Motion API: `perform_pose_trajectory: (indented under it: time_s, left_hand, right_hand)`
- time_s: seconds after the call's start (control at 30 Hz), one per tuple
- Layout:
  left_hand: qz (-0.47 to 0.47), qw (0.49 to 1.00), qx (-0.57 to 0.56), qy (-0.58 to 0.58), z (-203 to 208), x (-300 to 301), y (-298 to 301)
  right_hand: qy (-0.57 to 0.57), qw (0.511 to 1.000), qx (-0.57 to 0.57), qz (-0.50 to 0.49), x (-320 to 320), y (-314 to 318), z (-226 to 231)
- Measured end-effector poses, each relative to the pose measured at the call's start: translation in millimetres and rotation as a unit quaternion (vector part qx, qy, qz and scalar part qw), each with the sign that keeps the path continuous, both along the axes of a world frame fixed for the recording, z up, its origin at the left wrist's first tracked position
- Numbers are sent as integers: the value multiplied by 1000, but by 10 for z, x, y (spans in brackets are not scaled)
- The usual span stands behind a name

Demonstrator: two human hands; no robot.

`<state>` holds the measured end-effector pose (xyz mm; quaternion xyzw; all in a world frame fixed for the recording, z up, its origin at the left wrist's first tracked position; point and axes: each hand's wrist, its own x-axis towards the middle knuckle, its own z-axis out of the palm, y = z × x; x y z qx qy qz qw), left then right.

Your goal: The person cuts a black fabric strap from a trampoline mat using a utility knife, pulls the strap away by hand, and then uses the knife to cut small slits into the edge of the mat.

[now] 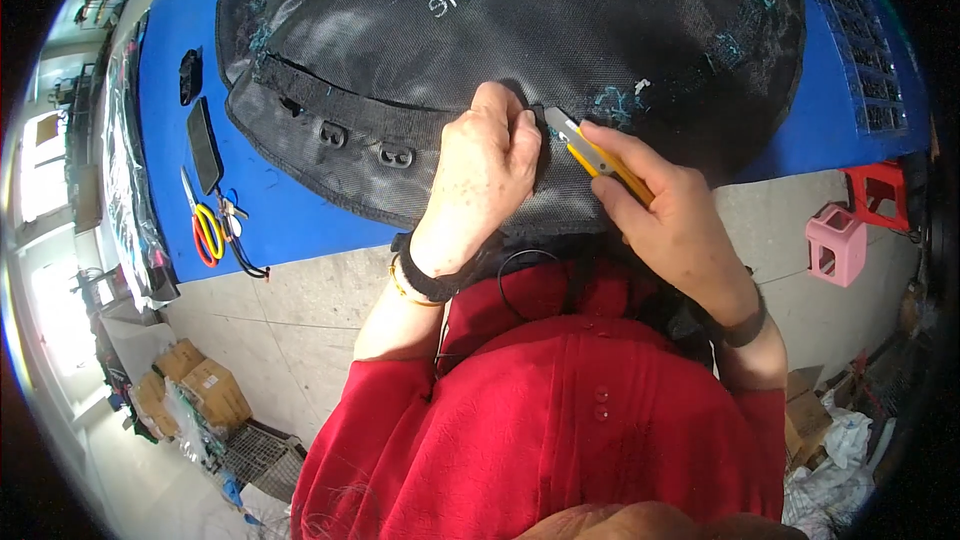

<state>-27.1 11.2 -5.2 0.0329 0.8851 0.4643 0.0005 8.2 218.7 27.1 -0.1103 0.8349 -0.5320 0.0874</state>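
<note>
A large black mesh fabric piece [600, 50] with a rounded, bound edge lies over the blue table [320, 240]. My left hand [485, 155] is closed on a black strap [370, 105] that runs along the near part of the mesh. In my right hand [665, 205] is a yellow utility knife [625, 175], its grey blade end beside my left fingertips at the strap. Two black plastic buckles [396, 155] sit on the mesh left of my left hand. Loose teal threads [620, 105] cling to the fabric just beyond the knife.
Scissors [208, 230] with red and yellow handles, a dark phone [204, 145] and a small black object [190, 77] lie on the table's left. A clear-covered tray of small parts [880, 70] is at the right. Pink [836, 245] and red stools [885, 195] stand on the floor.
</note>
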Motion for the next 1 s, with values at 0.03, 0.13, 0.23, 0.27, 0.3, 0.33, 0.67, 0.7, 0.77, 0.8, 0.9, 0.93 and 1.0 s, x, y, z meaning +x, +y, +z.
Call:
perform_pose_trajectory:
  time_s: [0.03,0.13,0.23,0.27,0.3,0.33,0.67,0.7,0.77,0.8,0.9,0.93,1.0]
  left_hand:
    - [-2,1000,0,2,-1,-2,0]
    - [0,1000,-3,-1,5,-2,4]
    - [2,1000,-3,-6,-1,-1,3]
    - [2,1000,-1,-6,-3,0,3]
    - [2,1000,-2,-5,18,1,7]
    - [3,1000,13,-19,54,3,15]
    - [13,999,35,-5,52,14,78]
    - [11,999,33,-4,46,15,83]
    - [5,1000,-4,-2,37,15,90]
    - [5,1000,-6,-1,14,17,90]
    - [-1,995,-40,96,-26,19,94]
    - [7,997,-31,65,-16,25,90]
    - [15,999,-23,33,27,35,82]
  right_hand:
    - [6,1000,2,-1,10,-13,-4]
    - [20,1000,14,1,-7,-10,-17]
    - [36,999,25,4,-3,-19,-38]
    - [43,999,27,4,3,-21,-41]
    - [43,999,27,4,13,-10,-22]
    - [22,999,44,16,32,15,13]
    - [-26,996,76,33,199,132,34]
    - [-25,996,75,31,206,130,21]
    - [14,997,64,34,213,129,-10]
    - [15,997,62,34,217,132,-22]
    - [27,996,70,41,228,152,-37]
    - [26,997,64,41,233,162,-36]
    - [26,997,57,41,241,190,-19]
